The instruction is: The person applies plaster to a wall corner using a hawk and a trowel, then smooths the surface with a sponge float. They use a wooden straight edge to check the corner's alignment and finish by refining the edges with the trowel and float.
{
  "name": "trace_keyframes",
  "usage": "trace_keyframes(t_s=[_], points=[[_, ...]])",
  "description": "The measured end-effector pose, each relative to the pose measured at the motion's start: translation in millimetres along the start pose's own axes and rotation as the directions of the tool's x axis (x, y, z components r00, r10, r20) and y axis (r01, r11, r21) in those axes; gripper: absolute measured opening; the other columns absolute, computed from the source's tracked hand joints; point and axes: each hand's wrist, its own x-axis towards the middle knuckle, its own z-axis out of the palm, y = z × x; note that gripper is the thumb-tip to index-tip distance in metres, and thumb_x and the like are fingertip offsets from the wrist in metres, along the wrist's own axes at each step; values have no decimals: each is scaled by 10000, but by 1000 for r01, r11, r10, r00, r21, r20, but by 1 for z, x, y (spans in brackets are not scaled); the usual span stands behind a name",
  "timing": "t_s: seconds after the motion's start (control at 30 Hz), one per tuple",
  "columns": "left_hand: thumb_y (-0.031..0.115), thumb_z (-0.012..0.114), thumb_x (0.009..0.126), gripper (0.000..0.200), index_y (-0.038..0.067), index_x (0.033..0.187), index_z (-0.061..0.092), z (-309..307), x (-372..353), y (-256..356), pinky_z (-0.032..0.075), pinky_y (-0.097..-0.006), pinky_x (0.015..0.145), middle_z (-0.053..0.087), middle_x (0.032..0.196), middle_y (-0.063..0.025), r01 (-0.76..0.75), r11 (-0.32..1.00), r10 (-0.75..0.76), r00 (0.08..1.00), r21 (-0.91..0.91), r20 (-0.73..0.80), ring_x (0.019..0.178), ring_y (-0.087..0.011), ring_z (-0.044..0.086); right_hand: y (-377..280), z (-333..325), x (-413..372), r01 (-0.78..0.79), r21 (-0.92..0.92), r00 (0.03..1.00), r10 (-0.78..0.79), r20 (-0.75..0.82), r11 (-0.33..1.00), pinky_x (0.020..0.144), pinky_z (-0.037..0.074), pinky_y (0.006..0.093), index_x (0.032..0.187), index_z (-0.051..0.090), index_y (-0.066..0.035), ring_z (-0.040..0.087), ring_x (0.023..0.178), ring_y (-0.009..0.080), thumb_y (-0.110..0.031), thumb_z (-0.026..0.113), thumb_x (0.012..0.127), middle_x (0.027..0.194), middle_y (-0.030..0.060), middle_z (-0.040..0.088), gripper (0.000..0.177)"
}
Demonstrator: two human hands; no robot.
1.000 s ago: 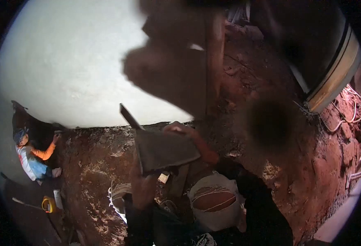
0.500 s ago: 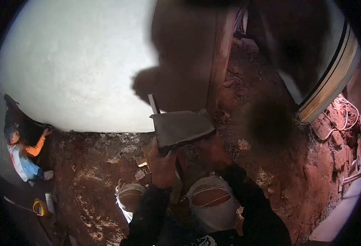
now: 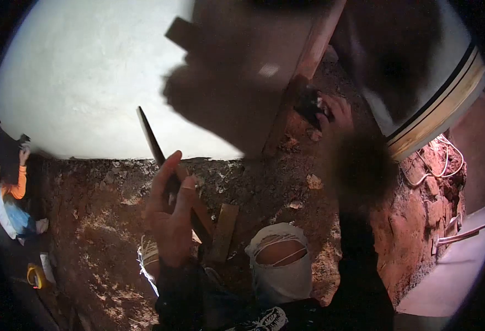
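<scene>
My left hand (image 3: 168,223) is closed around a dark flat board (image 3: 151,138), seen nearly edge-on and tilted, its upper tip in front of the white wall (image 3: 88,83). Up by the foot of the reddish upright post (image 3: 317,47), my right hand (image 3: 339,113) is raised with bent fingers around a small dark thing (image 3: 308,105). Shadow and blur hide what kind it is. A dark round smudge on the view covers part of my right wrist.
A wooden plank piece (image 3: 224,231) lies on the rough soil floor (image 3: 110,237) before my wrapped knee (image 3: 281,265). A person in orange sleeves (image 3: 16,190) crouches far left, near a yellow roll-like item (image 3: 35,276). Looped cable (image 3: 446,165) hangs at right.
The board was flat before both hands; now it is edge-on in my left hand, farther left. My right hand has left it and moved up and right to the post.
</scene>
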Motion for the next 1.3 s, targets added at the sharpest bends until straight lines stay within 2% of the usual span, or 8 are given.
trace_keyframes(t_s=[0.1, 0.3, 0.53, 0.93, 1.13, 1.23, 1.27, 1.3], points=[[9, 543, 929, 401, -13, 1329, 520, -14, 3, 0, 475, -238, 704, 575, 1021, -45, -78, 997, 78, 997, 2, 6, 823, -75, 537, 12, 3, 11, 194, -273, 980, -171, 106, 942, 964, 407, 453, 1381, 520, -223, 472, 1110, 332, -89, 688, 826, 1220, 97, 506, 595], [17, 548, 926, 413, -15, 1337, 519, -17, 3, 3, 468, -253, 754, 570, 1040, -42, -36, 999, 36, 999, -16, -31, 865, -86, 539, 8, 11, 13, 213, -427, 977, -190, 97, 879, 944, 379, 486, 1444, 449, -308, 455, 1103, 323, -159, 673, 860, 1246, 84, 470, 643], [28, 571, 924, 419, -4, 1340, 526, -19, 5, -3, 441, -263, 840, 568, 1063, -35, -39, 999, 39, 999, 17, -12, 934, -88, 517, 4, 25, -5, 209, -428, 976, -161, 146, 879, 926, 376, 493, 1449, 438, -306, 449, 1087, 326, -209, 698, 849, 1209, 109, 467, 661], [59, 570, 935, 417, 5, 1345, 522, -17, 5, 1, 431, -272, 874, 561, 1075, -24, -35, 998, 34, 999, 60, 3, 953, -93, 514, 6, 53, -40, 186, -414, 974, -114, 194, 891, 902, 393, 487, 1436, 453, -229, 462, 1018, 332, 31, 638, 744, 1129, 137, 468, 763], [69, 565, 935, 413, 10, 1342, 526, -16, 2, 1, 416, -285, 908, 561, 1076, -22, -33, 999, 33, 999, 14, -17, 968, -107, 520, 33, 74, -77, 200, -447, 956, -74, 283, 872, 1007, 379, 521, 1438, 442, -208, 460, 1132, 356, -26, 607, 859, 1212, 185, 472, 629], [193, 603, 943, 467, 15, 1364, 507, -20, 3, -1, 438, -265, 832, 585, 1041, -29, -88, 994, 91, 995, 72, -41, 931, -99, 531, 25, 71, -94, 125, -478, 960, 17, 281, 870, 998, 416, 504, 1431, 434, -172, 500, 1131, 370, -81, 598, 909, 1263, 208, 466, 555], [191, 604, 943, 466, 19, 1365, 506, -22, 4, -2, 440, -264, 829, 584, 1053, -27, -88, 994, 91, 995, 71, -35, 929, -97, 532, 4, 64, -91, -86, -182, 980, 116, 160, 979, 965, 442, 487, 1411, 441, -138, 529, 1097, 367, -104, 616, 906, 1248, 215, 478, 536], [189, 605, 944, 464, 23, 1367, 505, -24, 3, -4, 442, -263, 825, 584, 1064, -25, -82, 994, 85, 996, 74, -26, 926, -96, 532, -13, 61, -86, -256, 160, 966, 245, 83, 953, 932, 469, 470, 1391, 448, -105, 557, 1063, 364, -128, 634, 903, 1233, 222, 489, 523]])
